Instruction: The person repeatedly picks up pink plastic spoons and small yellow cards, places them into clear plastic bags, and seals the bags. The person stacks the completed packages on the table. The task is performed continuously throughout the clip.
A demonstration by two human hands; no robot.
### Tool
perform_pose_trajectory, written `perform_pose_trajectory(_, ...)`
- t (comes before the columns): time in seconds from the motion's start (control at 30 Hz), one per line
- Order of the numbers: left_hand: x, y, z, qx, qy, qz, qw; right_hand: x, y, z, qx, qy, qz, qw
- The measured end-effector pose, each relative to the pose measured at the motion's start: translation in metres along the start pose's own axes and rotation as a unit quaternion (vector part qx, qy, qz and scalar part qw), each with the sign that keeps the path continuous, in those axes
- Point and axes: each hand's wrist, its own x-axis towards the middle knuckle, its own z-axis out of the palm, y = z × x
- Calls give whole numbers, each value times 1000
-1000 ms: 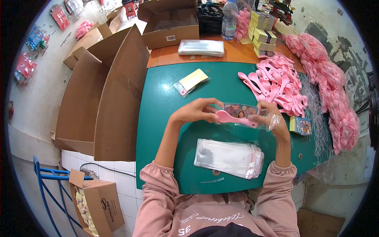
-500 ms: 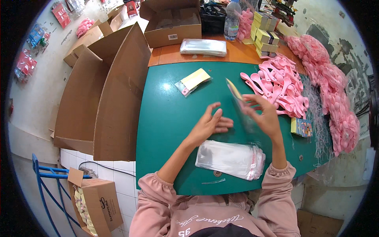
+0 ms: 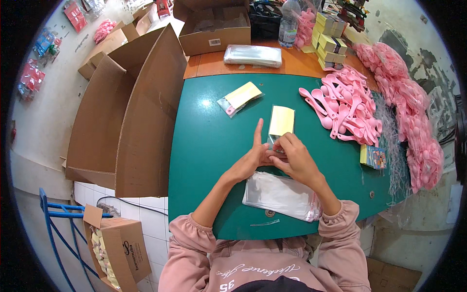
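- The yellow-backed clear packet [image 3: 281, 121] lies flat mid-tabletop, its near end under both hands' fingertips.
- It is glossy film with a rectangular yellow card; the green tabletop [image 3: 204, 146] is smooth.
- The left hand [image 3: 251, 160] presses it, index finger extended; the right hand [image 3: 294, 160] pinches its near edge.

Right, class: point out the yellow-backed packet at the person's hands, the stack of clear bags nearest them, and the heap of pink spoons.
yellow-backed packet [image 3: 282, 120], head view, middle of its yellow card.
stack of clear bags [image 3: 282, 195], head view, centre of the top bag.
heap of pink spoons [image 3: 346, 108], head view, middle of the pile.
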Motion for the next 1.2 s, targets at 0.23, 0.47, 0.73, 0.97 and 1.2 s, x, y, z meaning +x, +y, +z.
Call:
perform_pose_trajectory(0.23,1,1,1,-59,1,6,998,0,-9,-4,-64,21,-50,997)
perform_pose_trajectory(0.47,2,-1,6,-117,21,-6,993,-3,-9,1,-150,25,-85,985)
perform_pose_trajectory(0.73,6,0,15,-19,29,-11,999,-8,2,-14,-54,-59,-98,992)
perform_pose_trajectory(0.97,4,13,7,-16,14,-65,998,-21,54,-111,306,-174,21,936)
perform_pose_trajectory(1.2,10,10,4,-17,-25,-86,996,-51,172,-233,-422,192,299,834)
